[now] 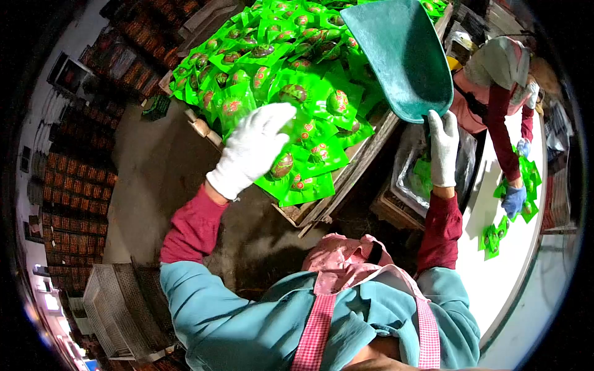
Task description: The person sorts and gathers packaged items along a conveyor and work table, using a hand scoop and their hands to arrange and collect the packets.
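Observation:
Many bright green packets [322, 99] with round brown items showing through lie heaped on a wooden-edged table. My left hand [257, 148], in a white glove, rests over the front left of the heap, its fingers stretched out and slightly blurred. In a white glove too, my right hand [443, 148] is wrapped round the handle of a large green scoop [408, 62]. The scoop is raised over the right edge of the heap, its hollow side showing and nothing in it.
Beside the table, a crate lined with clear plastic [405, 179] stands below my right hand. A co-worker [489, 93] in blue gloves handles green packets on a white surface [482, 210] at right. Stacked crates [77, 204] line the left; a mesh container [124, 306] stands lower left.

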Demonstrator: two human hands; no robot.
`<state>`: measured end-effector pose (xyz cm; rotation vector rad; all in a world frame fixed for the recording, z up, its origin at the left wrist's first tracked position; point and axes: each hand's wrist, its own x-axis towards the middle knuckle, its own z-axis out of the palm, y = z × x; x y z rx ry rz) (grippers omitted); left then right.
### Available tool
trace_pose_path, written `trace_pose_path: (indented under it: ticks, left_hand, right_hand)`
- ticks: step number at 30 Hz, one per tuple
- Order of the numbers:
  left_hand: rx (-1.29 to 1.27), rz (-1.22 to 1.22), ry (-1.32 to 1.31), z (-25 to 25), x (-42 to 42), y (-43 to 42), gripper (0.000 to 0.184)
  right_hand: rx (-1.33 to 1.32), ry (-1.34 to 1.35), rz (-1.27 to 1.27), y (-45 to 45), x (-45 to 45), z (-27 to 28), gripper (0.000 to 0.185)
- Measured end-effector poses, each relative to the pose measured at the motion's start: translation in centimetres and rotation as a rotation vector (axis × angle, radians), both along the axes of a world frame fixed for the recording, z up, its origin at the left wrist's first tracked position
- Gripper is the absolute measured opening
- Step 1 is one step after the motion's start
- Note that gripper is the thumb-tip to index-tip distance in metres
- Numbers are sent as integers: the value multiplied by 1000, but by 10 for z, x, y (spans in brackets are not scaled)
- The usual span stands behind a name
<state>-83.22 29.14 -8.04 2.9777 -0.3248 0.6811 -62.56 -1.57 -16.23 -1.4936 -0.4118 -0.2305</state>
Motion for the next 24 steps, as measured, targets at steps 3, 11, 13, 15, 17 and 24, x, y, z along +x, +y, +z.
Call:
trace_pose_path:
  ticks: [3,11,13,15,17,24]
  left_hand:
    - [1,76,44,9,0,3,48]
    - [150,67,-12,-2,32,-1,49]
    - [27,38,69,3,28,-8,48]
    - [13,-6,118,4,21,-14,48]
    - [187,-18,70,15,19,-13,42]
    - [-2,-153,-173,64,108,-5,34]
  right_hand:
    - [8,41,-14,-6,-6,-5,22]
    - [-46,33,-103,-29,-41,-19,18]
    - [44,231,-31,-43,-59,-15,22]
    - [84,252,-70,-52,-70,-22,24]
    - [-26,184,-108,-66,-75,-33,24]
    - [-33,151,-126,-84,-95,-41,16]
